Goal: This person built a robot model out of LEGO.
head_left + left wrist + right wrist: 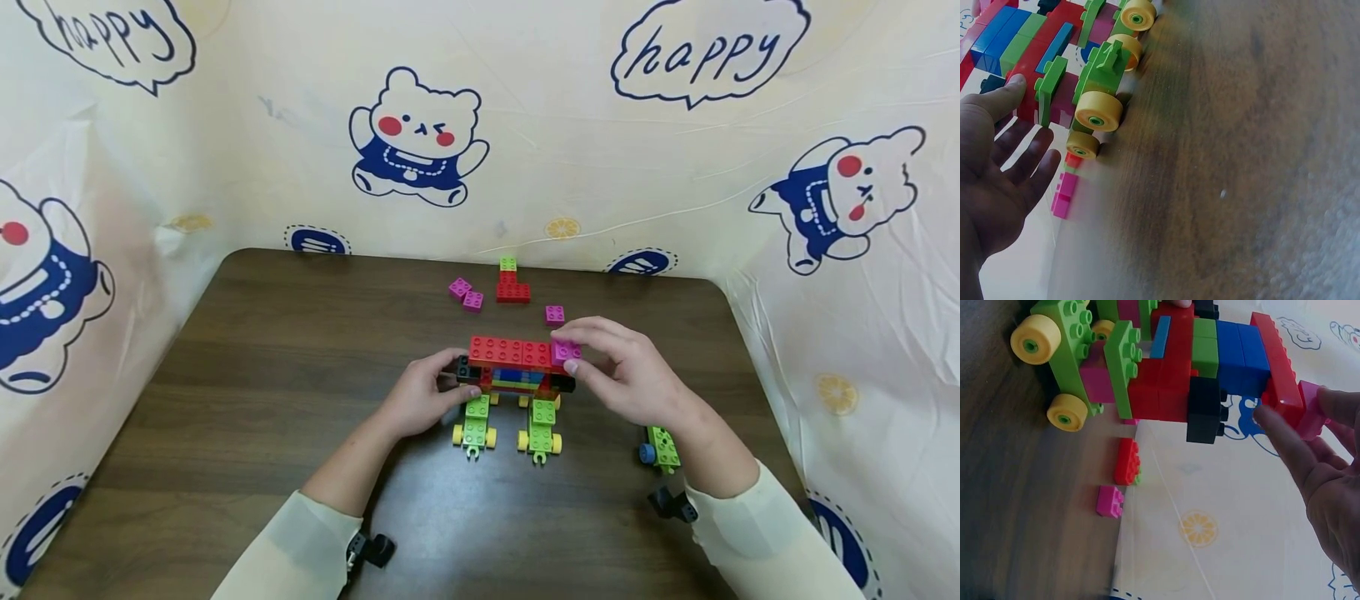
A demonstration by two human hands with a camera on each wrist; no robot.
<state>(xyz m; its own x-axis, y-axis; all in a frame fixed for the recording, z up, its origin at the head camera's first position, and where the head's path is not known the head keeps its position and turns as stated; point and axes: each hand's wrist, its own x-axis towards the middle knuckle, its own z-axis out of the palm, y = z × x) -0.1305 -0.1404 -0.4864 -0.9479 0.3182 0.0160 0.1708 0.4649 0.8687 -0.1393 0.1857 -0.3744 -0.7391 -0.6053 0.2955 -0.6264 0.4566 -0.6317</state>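
While the left hand [420,396] grips the left end of the block vehicle [517,376] between thumb and fingers, the right hand [630,371] pinches a magenta brick [565,351] at the right end of its red top row [510,352]. The block vehicle stands on yellow wheels [557,443] on the brown table [225,467]. Behind it lie three loose magenta bricks [472,301] and a red-and-green stack [513,292].
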